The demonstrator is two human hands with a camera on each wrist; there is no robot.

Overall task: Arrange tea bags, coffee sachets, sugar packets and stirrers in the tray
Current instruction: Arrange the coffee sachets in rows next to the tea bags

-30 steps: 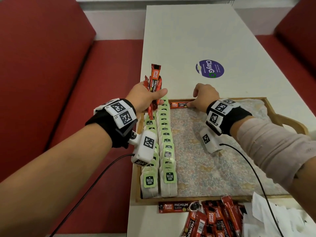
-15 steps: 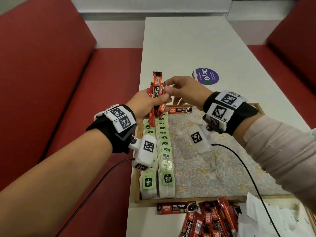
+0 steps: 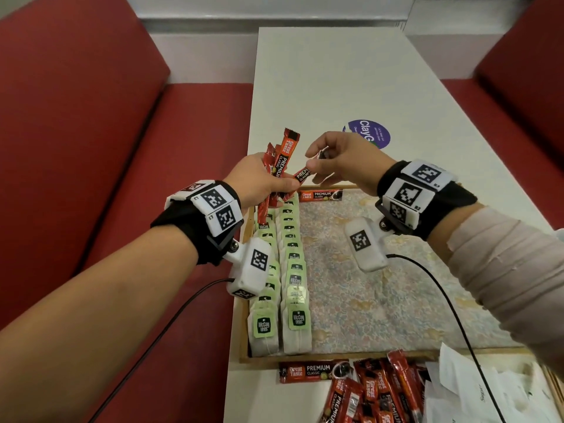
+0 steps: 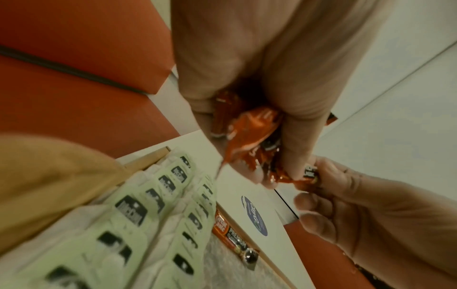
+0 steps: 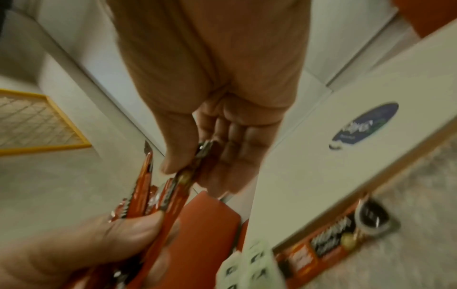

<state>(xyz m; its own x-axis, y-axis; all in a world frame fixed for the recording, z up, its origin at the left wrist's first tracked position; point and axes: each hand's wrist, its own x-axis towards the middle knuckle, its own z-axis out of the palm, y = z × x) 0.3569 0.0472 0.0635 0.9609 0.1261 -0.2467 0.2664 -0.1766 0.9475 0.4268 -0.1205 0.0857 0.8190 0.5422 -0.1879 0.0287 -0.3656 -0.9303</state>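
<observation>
Red upholstered seats (image 3: 91, 148) flank a long white bench (image 3: 335, 87), and a wooden tray (image 3: 244, 346) with a floral liner sits at its near end. Two neat rows of green-tagged tea bags (image 3: 294, 270) fill the tray's left side, and one coffee sachet (image 3: 320, 195) lies flat along the far rim, just beside the top of the rows.

Above that corner the left hand (image 3: 259, 181) has its grip closed round a loose fan of red coffee sachets (image 3: 282, 157), while the right hand (image 3: 345, 160) has a narrow pinch on the end of a single sachet (image 3: 303, 174) whose other end is under the left thumb. More sachets (image 3: 366, 392) and white paper packets (image 3: 488, 398) lie on the bench by the tray's near rim. I see no stirrers.

From where I stand, the risk is in the draw. If the left grip is slack, the pulled sachet could drag its neighbours out and they would drop onto the tea bags and knock the rows askew. If it is too tight, the thin pinch on that slick foil end may slip off. The right wrist's cable (image 3: 442, 300) trails across the liner, and I think it could sweep anything laid there. The hanging lower ends of the bundle also sit close over the top tea bags.
</observation>
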